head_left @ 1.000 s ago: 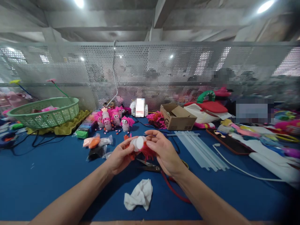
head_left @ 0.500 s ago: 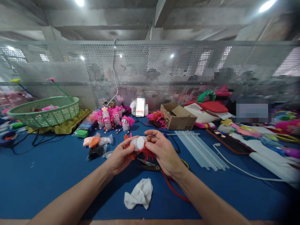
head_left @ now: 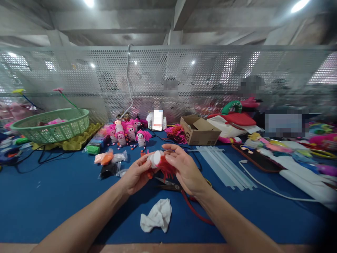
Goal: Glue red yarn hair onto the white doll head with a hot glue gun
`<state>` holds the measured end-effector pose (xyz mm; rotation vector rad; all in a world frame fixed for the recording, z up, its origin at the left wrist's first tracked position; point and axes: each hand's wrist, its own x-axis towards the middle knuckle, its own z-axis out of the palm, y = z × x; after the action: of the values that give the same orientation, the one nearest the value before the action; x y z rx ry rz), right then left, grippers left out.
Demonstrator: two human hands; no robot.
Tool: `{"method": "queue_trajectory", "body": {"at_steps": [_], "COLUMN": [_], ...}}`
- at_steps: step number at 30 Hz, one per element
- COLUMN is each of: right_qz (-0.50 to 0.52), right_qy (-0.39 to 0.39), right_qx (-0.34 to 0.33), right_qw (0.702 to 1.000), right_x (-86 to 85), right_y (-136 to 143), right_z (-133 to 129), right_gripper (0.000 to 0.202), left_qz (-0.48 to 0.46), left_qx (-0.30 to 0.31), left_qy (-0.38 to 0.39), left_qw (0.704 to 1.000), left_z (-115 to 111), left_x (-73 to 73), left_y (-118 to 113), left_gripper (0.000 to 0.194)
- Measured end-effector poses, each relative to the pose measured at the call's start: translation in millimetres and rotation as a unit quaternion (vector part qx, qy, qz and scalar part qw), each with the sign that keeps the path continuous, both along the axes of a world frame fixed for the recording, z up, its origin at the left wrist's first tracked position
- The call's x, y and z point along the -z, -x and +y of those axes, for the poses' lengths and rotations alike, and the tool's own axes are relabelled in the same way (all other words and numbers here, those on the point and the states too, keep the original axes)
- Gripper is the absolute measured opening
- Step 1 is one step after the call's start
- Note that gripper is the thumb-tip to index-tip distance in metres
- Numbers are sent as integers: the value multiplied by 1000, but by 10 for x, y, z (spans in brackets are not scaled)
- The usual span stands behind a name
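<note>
Left hand and right hand are pinched on a light-looking figure, inside the table's front edge. Its stiffer body is best gripped.

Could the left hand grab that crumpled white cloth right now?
Probably not without letting go: the left hand holds the small white piece. Otherwise the way looks free: the white cloth lies nearer the person, with nothing on it.
</note>
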<state>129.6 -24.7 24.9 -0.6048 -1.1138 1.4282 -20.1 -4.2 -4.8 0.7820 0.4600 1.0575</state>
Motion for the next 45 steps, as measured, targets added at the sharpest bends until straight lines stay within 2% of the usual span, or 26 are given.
{"method": "queue_trajectory", "body": {"at_steps": [4, 10, 18, 23, 33, 39, 45], "right_qz": [-38, -83, -81, -44, -76, -69, -92], "right_qy": [-20, -41, -41, -35, -53, -73, -65], "right_qx": [9, 44, 37, 16, 73, 60, 73], "right_qw": [999, 995, 995, 998, 993, 993, 991], "right_x": [37, 69, 60, 52, 108, 93, 87], "right_y": [-4, 21, 21, 16, 34, 35, 45], "right_z": [15, 13, 1, 2, 24, 4, 15], "right_gripper": [37, 35, 35, 34, 29, 33, 33], "left_qz": [-24, -15, -11, -14, -14, -9, 1], "left_qx": [8, 12, 11, 8, 7, -1, -5], "left_qy": [-6, -13, -4, -5, 4, -4, 1], "left_qw": [1000, 1000, 1000, 1000, 1000, 1000, 1000], "left_z": [0, 14, 18, 13, 8, 11, 15], "left_x": [-10, 46, 33, 15, 31, 34, 50], "left_y": [-13, 12, -9, -11, -21, -20, -22], "left_gripper": [30, 33, 31, 32, 29, 29, 29]}}
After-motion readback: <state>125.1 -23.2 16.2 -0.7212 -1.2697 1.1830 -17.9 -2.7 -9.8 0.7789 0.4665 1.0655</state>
